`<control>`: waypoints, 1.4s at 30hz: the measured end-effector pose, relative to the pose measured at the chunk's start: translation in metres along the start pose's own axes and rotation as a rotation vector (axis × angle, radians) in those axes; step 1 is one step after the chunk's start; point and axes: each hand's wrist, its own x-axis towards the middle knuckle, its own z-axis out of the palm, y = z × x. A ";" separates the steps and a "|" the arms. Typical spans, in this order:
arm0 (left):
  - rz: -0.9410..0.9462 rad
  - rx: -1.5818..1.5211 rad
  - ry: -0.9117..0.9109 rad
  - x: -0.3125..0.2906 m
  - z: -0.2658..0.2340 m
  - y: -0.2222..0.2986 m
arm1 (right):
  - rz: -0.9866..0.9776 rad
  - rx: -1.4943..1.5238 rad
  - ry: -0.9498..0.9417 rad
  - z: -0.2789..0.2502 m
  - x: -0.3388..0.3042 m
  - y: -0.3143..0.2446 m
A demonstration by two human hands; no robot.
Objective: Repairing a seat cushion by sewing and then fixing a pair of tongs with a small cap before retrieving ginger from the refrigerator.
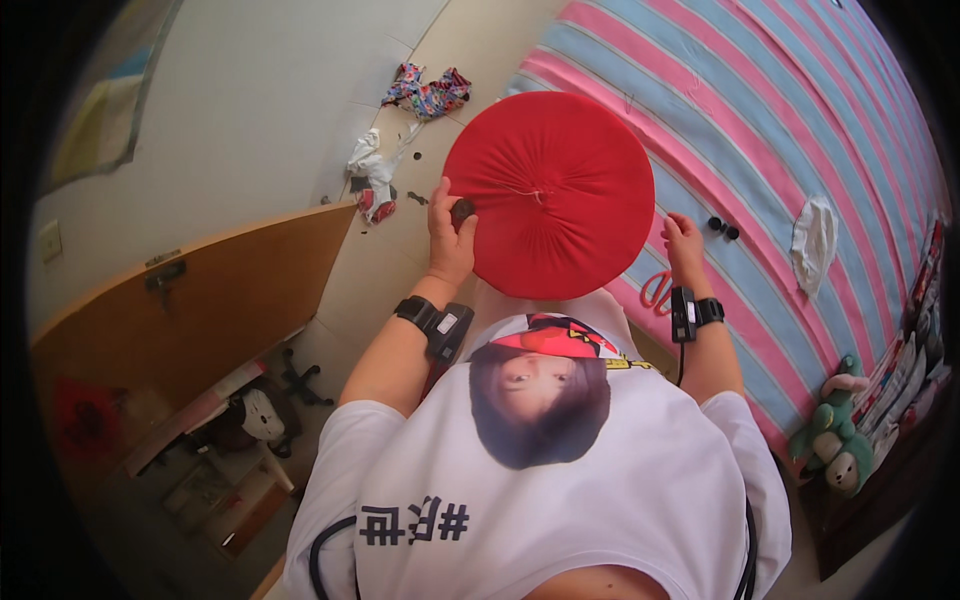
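A round red cushion [590, 190] lies over my lap. Its fabric is gathered in pleats toward the middle, where loose pale thread [538, 194] shows. My left hand [448, 240] is at the cushion's left edge, with a small dark round piece [462, 210] between thumb and fingers. To the right of the cushion, my right hand [684, 246] is raised with its fingers pinched together; whatever they hold is too small to make out. Orange-handled scissors [655, 291] lie beside that wrist, partly hidden. A black spool-like object [723, 228] rests on the striped bedding to its right.
Pink-and-blue striped bedding [740, 120] covers the right side, bearing a white cloth [814, 245]. Patterned fabric [428, 92] and white scraps [370, 165] lie on the floor ahead. A wooden door [230, 290] stands left. A green plush toy [838, 425] sits right.
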 end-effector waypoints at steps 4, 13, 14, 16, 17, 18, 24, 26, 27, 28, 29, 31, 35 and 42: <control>-0.633 -1.118 0.168 0.013 -0.041 0.016 | -0.362 -0.096 0.236 -0.006 -0.022 -0.033; -0.761 -2.024 0.238 -0.027 -0.163 -0.043 | -0.873 -0.303 0.150 0.088 -0.143 -0.126; -0.738 -2.063 0.243 -0.035 -0.175 -0.053 | -0.897 -0.259 0.077 0.107 -0.154 -0.125; -0.669 -2.119 0.305 -0.054 -0.204 -0.075 | -0.851 -0.145 -0.155 0.152 -0.170 -0.115; -0.643 -2.108 0.334 -0.063 -0.219 -0.086 | -0.772 -0.076 -0.304 0.173 -0.176 -0.108; -0.620 -2.090 0.367 -0.071 -0.235 -0.098 | -0.703 -0.117 -0.393 0.200 -0.194 -0.108; -0.349 -1.795 0.725 -0.124 -0.325 -0.149 | -0.625 -0.443 -0.879 0.329 -0.221 -0.116; -0.300 -1.757 0.816 -0.153 -0.351 -0.158 | -0.788 -0.562 -0.913 0.366 -0.229 -0.127; -0.250 -1.739 0.858 -0.164 -0.358 -0.163 | -0.801 -0.573 -0.956 0.385 -0.236 -0.136; -0.243 -1.720 0.908 -0.175 -0.365 -0.168 | -0.758 -0.579 -0.986 0.403 -0.245 -0.145; -0.216 -1.685 0.974 -0.183 -0.371 -0.171 | -0.713 -0.587 -1.009 0.419 -0.251 -0.151; -0.184 -1.629 1.100 -0.203 -0.382 -0.176 | -0.773 -0.665 -1.072 0.449 -0.241 -0.146; -0.127 -1.585 1.315 -0.238 -0.396 -0.189 | -0.882 -0.851 -1.186 0.517 -0.245 -0.141; -0.033 -1.575 1.615 -0.292 -0.415 -0.232 | -0.751 -0.996 -1.458 0.635 -0.255 -0.137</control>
